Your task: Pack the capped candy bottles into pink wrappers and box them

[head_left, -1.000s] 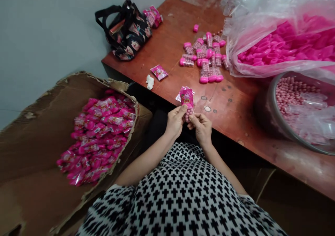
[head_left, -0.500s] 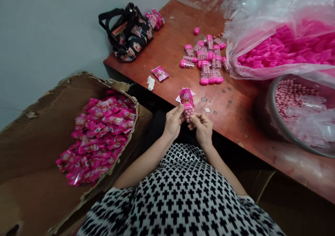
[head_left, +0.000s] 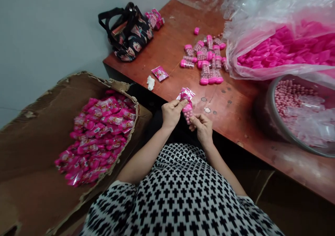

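Over the table's near edge, my left hand (head_left: pixel 171 113) is closed, thumb and fingers pinching a pink printed wrapper (head_left: pixel 189 106) at the top of a small clear bottle of pink balls (head_left: pixel 187 116). My right hand (head_left: pixel 203 127) grips that bottle low down, fingertips round its lower end. The wrapper covers the bottle's upper part, while the balls show through below. Just behind my fingers, a shiny pink packet (head_left: pixel 187 92) lies at the table edge. Whether the wrapper touches this packet I cannot tell.
Left stands a torn cardboard box (head_left: pixel 31 141) with many pink wrapped packs (head_left: pixel 104 131). Capped bottles (head_left: pixel 205 56) lie on the table (head_left: pixel 175 37), near a flowered handbag (head_left: pixel 133 37), a single packet (head_left: pixel 159 73), a bag of pink caps (head_left: pixel 285 47) and a tub (head_left: pixel 273 113) of balls.
My left hand has shifted up over the wrapper, its thumb now across the wrapper's front, which looks crumpled. My right hand keeps hold of the bottle's lower end, almost unmoved.
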`<state>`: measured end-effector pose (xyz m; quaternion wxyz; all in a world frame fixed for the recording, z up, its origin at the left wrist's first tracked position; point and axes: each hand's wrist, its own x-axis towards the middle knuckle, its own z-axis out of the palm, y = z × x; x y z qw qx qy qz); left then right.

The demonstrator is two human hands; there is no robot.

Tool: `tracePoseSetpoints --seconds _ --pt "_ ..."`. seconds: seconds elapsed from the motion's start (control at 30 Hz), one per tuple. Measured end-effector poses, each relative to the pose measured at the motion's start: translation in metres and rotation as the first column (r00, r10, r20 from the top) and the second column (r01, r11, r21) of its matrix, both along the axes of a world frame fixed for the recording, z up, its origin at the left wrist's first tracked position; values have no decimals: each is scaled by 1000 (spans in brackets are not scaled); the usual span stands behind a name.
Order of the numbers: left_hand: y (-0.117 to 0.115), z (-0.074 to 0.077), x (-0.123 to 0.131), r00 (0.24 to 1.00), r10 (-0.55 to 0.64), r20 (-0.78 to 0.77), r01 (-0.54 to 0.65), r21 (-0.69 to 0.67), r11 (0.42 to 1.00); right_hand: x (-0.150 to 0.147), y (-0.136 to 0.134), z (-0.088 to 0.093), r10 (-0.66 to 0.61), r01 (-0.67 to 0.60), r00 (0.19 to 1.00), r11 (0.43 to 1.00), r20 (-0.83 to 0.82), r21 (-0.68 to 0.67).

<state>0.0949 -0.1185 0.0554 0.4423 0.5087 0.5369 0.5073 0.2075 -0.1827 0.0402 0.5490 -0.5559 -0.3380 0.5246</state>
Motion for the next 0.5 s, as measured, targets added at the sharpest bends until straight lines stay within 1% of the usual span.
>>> tracePoseSetpoints --seconds 0.07,0.13,0.27,0.33,0.43,0.5 --pt "1 2 -1 991 -27 -127 36 65 997 0 -1 -2 6 -6 1000 1000 -8 -6" --pt "2 3 0 983 -43 -176 58 82 995 1 -3 -4 3 -3 1000 1000 -20 -2" --pt "2 1 6 984 -44 -172 54 55 997 -1 -7 -7 0 1 1000 1000 -31 22" --pt "0 0 9 984 -22 -178 33 60 998 -2 -7 -9 1 0 999 1000 -45 31" --pt "-6 1 16 972 41 -230 -10 136 991 -5 -4 -12 -4 9 997 998 -83 63" --pt "-12 3 21 968 64 -241 -21 177 984 -7 -1 -13 -12 20 997 996 -81 90"
